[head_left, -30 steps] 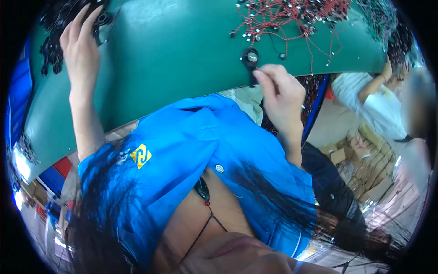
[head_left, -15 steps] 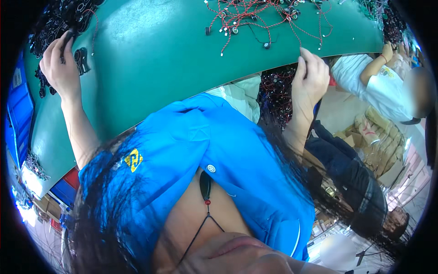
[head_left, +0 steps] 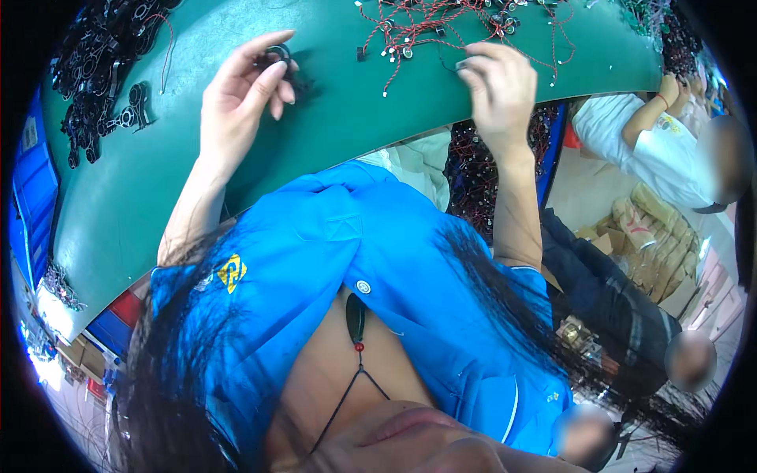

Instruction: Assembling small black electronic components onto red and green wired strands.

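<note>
My left hand point(head_left: 244, 98) is raised over the green table, fingers curled around a black ring-shaped plastic part point(head_left: 278, 54). Some of that part is hidden by the fingers. To the right, my right hand point(head_left: 505, 91) pinches at a small round component with a thin black wire point(head_left: 443, 57); the fingertips cover most of it. Just beyond the right hand lies a tangle of red twisted wires point(head_left: 426, 30) with small round black components and white connectors.
A heap of black plastic parts point(head_left: 91, 75) covers the table's point(head_left: 331, 94) far left, a few lying apart beside it. A blue bin point(head_left: 33, 189) stands at the left edge. Below the table edge is a container of wired components point(head_left: 471, 169). A co-worker point(head_left: 631, 130) is at the right.
My left hand has come right from the black heap, carrying a black ring-shaped part. My right hand has shifted left, onto the small component with the black wire.
</note>
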{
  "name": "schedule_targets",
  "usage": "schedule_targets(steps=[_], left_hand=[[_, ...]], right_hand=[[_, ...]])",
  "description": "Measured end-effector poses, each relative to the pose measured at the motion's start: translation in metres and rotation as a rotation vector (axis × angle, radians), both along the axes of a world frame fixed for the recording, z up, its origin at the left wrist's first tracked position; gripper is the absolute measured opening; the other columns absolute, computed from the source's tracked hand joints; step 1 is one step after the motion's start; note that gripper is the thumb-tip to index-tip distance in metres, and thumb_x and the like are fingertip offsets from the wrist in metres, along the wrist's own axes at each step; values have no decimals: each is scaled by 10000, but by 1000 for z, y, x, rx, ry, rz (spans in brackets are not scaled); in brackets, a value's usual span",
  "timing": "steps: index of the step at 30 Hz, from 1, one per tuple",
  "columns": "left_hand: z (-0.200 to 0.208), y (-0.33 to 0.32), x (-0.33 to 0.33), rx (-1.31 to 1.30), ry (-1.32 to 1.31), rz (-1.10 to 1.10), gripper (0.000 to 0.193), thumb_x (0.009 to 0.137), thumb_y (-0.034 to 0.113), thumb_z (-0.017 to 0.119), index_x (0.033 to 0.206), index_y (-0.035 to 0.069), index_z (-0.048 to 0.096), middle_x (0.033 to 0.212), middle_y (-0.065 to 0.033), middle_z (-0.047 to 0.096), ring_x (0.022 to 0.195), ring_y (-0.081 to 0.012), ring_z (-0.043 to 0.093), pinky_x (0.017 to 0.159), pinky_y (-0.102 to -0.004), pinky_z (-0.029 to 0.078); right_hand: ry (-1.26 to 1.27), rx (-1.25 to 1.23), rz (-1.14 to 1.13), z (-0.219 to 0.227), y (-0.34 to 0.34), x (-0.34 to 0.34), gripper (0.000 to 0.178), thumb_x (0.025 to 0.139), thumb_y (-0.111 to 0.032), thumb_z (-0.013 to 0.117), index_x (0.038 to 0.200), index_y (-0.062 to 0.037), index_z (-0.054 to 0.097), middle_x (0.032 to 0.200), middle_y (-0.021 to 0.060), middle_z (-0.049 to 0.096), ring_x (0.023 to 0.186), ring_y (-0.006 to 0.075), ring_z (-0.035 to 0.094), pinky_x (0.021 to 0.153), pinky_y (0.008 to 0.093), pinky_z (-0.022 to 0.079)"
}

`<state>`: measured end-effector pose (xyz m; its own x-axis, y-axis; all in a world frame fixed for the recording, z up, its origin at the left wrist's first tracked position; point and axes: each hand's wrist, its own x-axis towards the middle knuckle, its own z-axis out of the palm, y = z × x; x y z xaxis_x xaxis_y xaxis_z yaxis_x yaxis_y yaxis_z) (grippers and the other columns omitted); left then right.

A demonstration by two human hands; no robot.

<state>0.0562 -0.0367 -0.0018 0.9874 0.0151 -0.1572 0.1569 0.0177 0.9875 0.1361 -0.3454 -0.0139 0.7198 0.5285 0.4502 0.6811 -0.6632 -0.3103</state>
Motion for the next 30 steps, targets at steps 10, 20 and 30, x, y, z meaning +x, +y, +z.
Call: schedule_targets(steps=[10, 20, 30], left_hand=[[-11, -14, 4, -193, -30, -6, 307, 969, 38, 446, 1269, 10, 506, 1005, -104, 606, 728, -90, 581, 641, -218, 506], [-11, -19, -4, -30, -28, 7, 310, 976, 55, 435, 1272, -15, 494, 1155, -144, 614, 1099, -189, 574, 939, -300, 467], [-6, -19, -6, -41, 18, 6, 309, 976, 61, 446, 1271, -17, 498, 1140, -126, 621, 1030, -161, 601, 914, -283, 482]], right_hand=[[66, 977, 65, 93, 40, 24, 91, 945, -68, 526, 951, 21, 513, 839, 153, 631, 677, 130, 549, 648, 255, 475], [1397, 772, 155, 24, 127, -44, 244, 991, -194, 460, 930, 9, 582, 554, -14, 481, 477, 40, 419, 451, 202, 322], [1217, 767, -23, 15, 133, -53, 136, 954, -108, 527, 880, -2, 571, 579, -13, 542, 471, 14, 415, 414, 203, 298]])
